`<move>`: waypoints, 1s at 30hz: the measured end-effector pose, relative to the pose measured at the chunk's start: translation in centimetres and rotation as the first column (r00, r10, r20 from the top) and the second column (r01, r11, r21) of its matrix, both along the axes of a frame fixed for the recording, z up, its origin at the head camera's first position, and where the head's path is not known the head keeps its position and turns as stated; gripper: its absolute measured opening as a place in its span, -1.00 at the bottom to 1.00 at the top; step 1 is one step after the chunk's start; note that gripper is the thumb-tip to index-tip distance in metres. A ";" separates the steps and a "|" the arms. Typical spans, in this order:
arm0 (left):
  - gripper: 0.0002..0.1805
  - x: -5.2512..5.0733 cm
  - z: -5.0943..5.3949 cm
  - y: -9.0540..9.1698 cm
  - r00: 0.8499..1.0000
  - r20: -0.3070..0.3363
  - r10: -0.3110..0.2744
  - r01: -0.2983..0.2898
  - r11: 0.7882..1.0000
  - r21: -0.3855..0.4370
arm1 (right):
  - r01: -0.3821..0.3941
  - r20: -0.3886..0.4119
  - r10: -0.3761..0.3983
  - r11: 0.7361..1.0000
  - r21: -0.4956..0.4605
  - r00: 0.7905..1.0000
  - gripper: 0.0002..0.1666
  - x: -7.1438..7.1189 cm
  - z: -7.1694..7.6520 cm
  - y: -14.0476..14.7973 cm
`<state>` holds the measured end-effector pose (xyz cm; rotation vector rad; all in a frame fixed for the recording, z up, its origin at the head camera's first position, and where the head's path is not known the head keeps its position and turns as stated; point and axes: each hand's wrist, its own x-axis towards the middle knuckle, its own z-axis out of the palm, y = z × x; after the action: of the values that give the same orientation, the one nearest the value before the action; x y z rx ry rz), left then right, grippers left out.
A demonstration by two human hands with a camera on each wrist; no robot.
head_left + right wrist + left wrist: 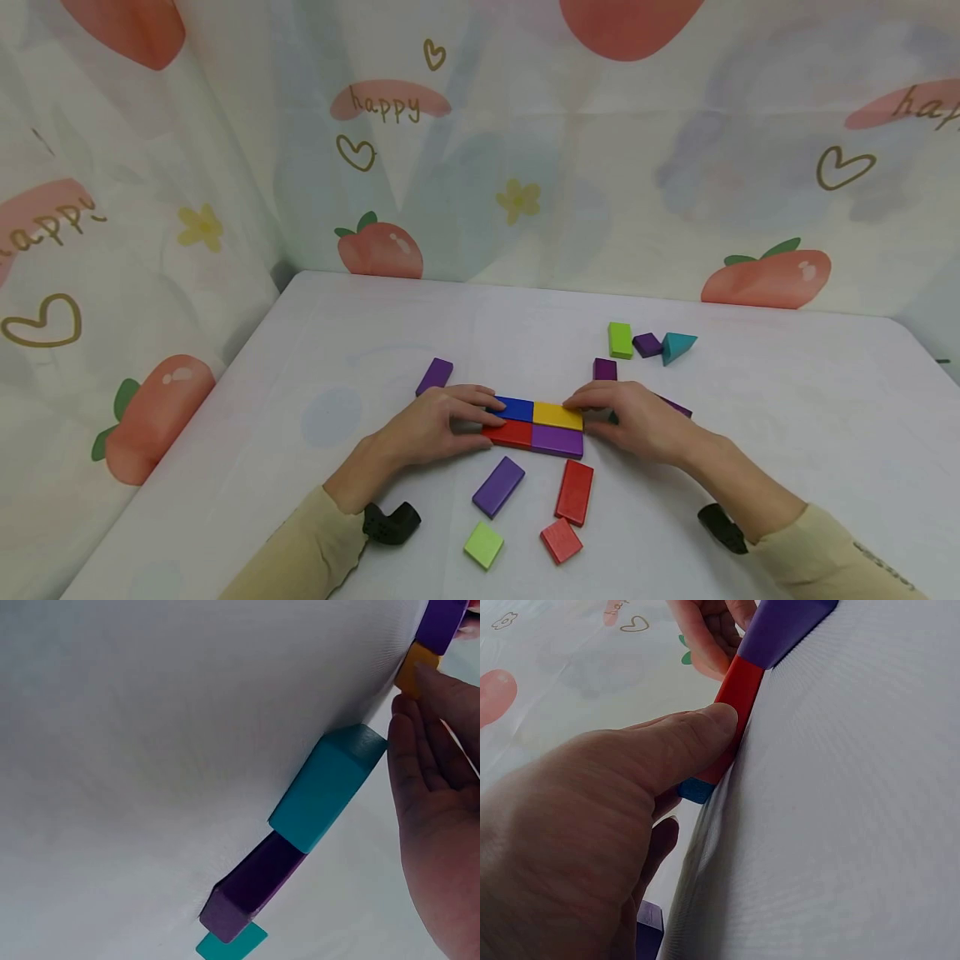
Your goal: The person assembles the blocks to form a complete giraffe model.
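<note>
Four-part flat rectangle of blocks lies mid-table: blue block [516, 408] and yellow block [558, 415] behind, red block [512, 433] and purple block [557, 442] in front, their sides touching. My left hand [442, 423] holds the left end, its thumb against the red block [739, 694] in the left wrist view and fingers reaching over the blue one. At the right end, my right hand [637, 421] pinches the yellow block [416, 669] between thumb and fingers. Parts of the blue and red blocks are hidden under the left fingers.
In front lie a purple block [498, 487], a red block [574, 492], a green block [483, 546] and a small red block [561, 542]. Behind are another purple block [435, 377], a green block [620, 340] and a teal triangular block [678, 347]. A teal block [330, 791] lies beside my right hand.
</note>
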<state>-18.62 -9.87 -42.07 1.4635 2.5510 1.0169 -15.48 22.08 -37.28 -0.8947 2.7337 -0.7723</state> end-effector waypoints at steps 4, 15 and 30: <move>-0.64 0.0 0.0 0.0 1.000 -0.002 0.003 -0.003 1.000 -0.010 | 0.004 0.009 -0.004 1.000 -0.006 1.000 -0.56 0.0 0.2 0.0; -0.63 0.1 0.1 0.1 1.000 -0.014 0.002 -0.003 1.000 -0.016 | 0.030 0.082 -0.031 0.999 0.019 0.996 -0.46 0.2 0.5 0.1; -0.63 0.2 0.2 0.0 1.000 0.020 0.017 -0.017 1.000 -0.026 | 0.032 0.069 -0.034 0.999 0.018 0.997 -0.37 0.9 0.2 -0.1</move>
<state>-18.45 -9.84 -41.87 1.4204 2.5575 0.9910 -14.62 21.97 -37.08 -0.8058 2.6965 -0.7706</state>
